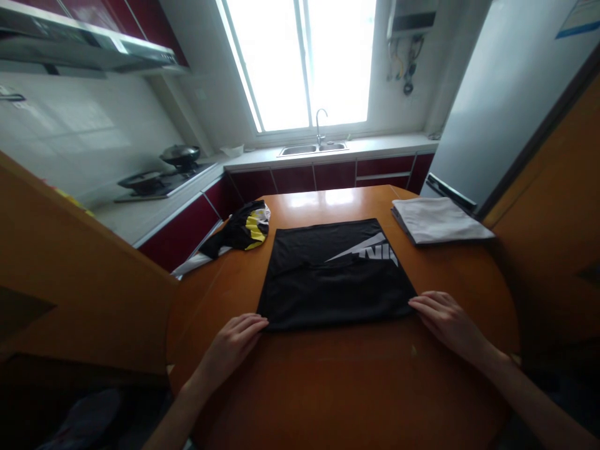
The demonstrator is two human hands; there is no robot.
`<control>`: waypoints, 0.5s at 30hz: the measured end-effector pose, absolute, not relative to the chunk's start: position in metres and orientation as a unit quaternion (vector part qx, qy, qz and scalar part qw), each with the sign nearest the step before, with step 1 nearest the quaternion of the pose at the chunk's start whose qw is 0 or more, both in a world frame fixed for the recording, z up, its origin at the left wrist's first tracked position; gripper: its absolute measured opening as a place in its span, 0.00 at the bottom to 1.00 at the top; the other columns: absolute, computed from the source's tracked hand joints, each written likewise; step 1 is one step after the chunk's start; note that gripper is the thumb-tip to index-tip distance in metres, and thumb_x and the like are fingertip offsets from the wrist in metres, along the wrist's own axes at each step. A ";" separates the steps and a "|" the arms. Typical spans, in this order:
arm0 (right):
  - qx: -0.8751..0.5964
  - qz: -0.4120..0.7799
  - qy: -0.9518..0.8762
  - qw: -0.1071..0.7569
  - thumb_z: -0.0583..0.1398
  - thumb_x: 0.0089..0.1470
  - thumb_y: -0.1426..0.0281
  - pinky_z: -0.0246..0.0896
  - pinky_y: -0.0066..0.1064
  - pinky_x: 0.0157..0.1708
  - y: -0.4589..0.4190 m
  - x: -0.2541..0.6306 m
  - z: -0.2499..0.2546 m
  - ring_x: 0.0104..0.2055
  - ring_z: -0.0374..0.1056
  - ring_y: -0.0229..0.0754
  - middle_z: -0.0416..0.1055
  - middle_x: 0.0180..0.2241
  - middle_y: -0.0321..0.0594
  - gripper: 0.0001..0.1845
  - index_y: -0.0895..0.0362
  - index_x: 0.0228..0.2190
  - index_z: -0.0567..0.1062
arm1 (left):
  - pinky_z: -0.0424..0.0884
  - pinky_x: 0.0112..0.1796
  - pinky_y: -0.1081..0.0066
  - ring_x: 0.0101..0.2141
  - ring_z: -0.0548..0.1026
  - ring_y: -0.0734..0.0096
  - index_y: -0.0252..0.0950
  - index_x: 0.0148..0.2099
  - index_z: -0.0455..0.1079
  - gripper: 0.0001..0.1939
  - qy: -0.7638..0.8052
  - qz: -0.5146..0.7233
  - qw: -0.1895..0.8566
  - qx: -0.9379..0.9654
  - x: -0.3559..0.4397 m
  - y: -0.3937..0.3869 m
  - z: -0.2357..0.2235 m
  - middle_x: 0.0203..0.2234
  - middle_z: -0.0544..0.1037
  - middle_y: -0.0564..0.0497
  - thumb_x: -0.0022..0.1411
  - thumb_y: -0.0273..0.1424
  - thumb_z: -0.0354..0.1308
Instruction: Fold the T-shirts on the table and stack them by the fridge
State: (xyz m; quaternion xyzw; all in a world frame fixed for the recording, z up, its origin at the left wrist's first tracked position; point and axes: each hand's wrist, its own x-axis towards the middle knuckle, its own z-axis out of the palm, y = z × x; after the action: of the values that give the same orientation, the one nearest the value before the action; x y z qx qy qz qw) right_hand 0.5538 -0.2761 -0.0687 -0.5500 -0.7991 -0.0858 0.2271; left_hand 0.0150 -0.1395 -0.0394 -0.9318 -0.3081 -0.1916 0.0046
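Observation:
A black shirt (328,294) with a pale grey print lies folded into a near-rectangle on the wooden table (347,387). At its near left corner, the fingers of my left hand (237,340) are pressed together on the cloth. My right hand (445,319) pinches the near right corner in the same way. A fold edge runs across the middle of the shirt, partly covering the print. Both thumbs are largely hidden.
A crumpled black, yellow and white garment (248,228) lies at the table's far left edge. Folded white cloth (438,220) rests at the far right. Beyond the table are a counter with a sink (312,149), a stove with pans (180,155) and a fridge (492,94).

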 end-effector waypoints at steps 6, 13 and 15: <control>-0.548 -0.070 -0.789 0.269 0.56 0.64 0.73 0.68 0.43 0.48 -0.280 0.555 -0.067 0.47 0.72 0.48 0.78 0.45 0.42 0.12 0.51 0.43 0.79 | 0.74 0.50 0.62 0.47 0.77 0.64 0.41 0.52 0.76 0.14 -0.314 -0.204 -0.010 -0.927 0.013 -0.142 -0.040 0.46 0.81 0.47 0.72 0.30 0.51; -0.540 0.054 -0.772 0.330 0.57 0.61 0.72 0.68 0.41 0.49 -0.299 0.550 -0.037 0.49 0.71 0.48 0.76 0.45 0.44 0.10 0.51 0.41 0.77 | 0.75 0.45 0.70 0.42 0.78 0.66 0.41 0.49 0.77 0.12 -0.325 -0.213 -0.102 -0.916 0.007 -0.160 -0.009 0.41 0.81 0.48 0.69 0.29 0.53; -0.540 0.111 -0.759 0.347 0.57 0.60 0.72 0.69 0.39 0.48 -0.308 0.547 -0.025 0.47 0.71 0.48 0.75 0.43 0.44 0.09 0.51 0.39 0.77 | 0.75 0.43 0.73 0.40 0.79 0.67 0.40 0.47 0.78 0.11 -0.333 -0.206 -0.154 -0.907 0.004 -0.171 0.006 0.39 0.80 0.48 0.68 0.29 0.54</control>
State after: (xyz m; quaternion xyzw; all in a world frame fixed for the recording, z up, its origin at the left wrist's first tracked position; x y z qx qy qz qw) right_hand 0.5473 -0.3079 -0.0245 -0.5396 -0.7588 0.1114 0.3474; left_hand 0.0040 -0.1707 0.0064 -0.9074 -0.3326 -0.2057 -0.1537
